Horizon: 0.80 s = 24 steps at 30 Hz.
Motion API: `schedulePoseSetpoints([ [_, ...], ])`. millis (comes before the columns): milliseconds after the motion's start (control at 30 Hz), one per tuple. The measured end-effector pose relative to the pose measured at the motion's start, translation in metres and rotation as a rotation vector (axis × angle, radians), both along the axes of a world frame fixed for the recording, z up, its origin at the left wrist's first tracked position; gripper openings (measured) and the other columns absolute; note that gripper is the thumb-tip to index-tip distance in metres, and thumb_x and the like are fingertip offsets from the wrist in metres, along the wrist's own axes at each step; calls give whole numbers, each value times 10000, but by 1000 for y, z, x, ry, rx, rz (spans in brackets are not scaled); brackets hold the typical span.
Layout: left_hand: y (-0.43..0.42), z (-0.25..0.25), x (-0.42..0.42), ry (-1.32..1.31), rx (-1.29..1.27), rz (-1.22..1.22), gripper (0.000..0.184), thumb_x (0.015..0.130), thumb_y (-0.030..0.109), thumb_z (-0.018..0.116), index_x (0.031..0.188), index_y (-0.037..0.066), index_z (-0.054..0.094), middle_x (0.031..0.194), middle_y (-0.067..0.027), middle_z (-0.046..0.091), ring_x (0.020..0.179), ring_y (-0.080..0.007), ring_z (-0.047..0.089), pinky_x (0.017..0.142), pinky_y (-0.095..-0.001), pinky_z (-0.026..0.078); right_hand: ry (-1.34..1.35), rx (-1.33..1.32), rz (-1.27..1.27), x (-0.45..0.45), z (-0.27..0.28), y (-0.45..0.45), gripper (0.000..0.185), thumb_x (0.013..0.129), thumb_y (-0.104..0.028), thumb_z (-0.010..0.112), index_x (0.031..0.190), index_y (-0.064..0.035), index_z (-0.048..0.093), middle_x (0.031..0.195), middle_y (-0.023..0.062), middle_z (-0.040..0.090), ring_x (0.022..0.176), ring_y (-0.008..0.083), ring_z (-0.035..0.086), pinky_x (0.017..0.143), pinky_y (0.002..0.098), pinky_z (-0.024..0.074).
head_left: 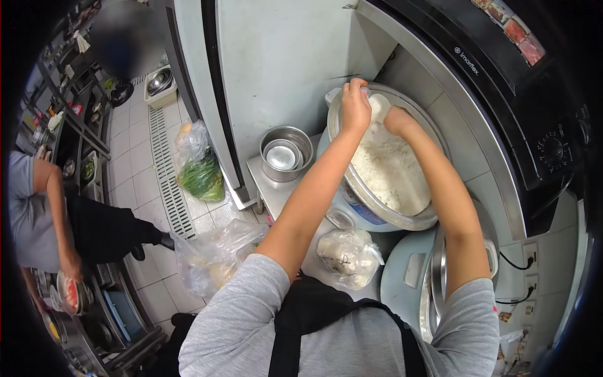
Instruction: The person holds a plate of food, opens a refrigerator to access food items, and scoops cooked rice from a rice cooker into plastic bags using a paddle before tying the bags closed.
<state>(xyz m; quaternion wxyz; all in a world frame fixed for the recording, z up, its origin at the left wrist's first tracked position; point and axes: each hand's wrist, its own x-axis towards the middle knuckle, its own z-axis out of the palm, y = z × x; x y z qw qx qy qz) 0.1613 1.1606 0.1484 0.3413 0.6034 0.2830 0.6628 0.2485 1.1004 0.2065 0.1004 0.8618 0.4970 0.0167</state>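
A large round tub with a metal rim stands in front of me, holding white powdery or grainy stuff that looks like flour or rice. My left hand is closed above the tub's far left rim; what its fingers hold, if anything, is hidden. Inside the tub, my right hand is curled against a rounded white scoop or small bowl. Its fingertips are mostly out of sight. The white piece lies between my two hands, just over the powder.
Nested metal pots and a tied plastic bag sit on a low metal stand. A second tub is near my right side. Bagged greens lie on the floor; a co-worker stands left. An oven overhangs the right.
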Motion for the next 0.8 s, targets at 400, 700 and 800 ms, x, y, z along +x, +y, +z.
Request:
schedulePoseSetpoints([
  [400,-3,3,-7,-34,-19,24,176,780,-13,473,950,31,489,918,-184,504,827,-376,518,709,-419,423,770,500,-564,46,-44,-6,342,699,-343,685,641,-51,515,596,68,489,444,150,444,342,320,310],
  [700,-3,3,-4,-78,-24,1,171,745,-32,511,904,32,519,858,-149,524,793,-292,519,703,-364,421,762,887,-384,26,-16,-11,309,707,-282,701,772,-57,500,535,16,449,385,100,362,351,268,289],
  [800,3,0,1,-97,16,6,170,741,-28,519,901,31,522,828,-137,531,766,-274,521,692,-358,422,622,843,-127,2,-4,-20,294,742,-279,670,822,-43,513,605,26,494,417,100,418,359,251,305],
])
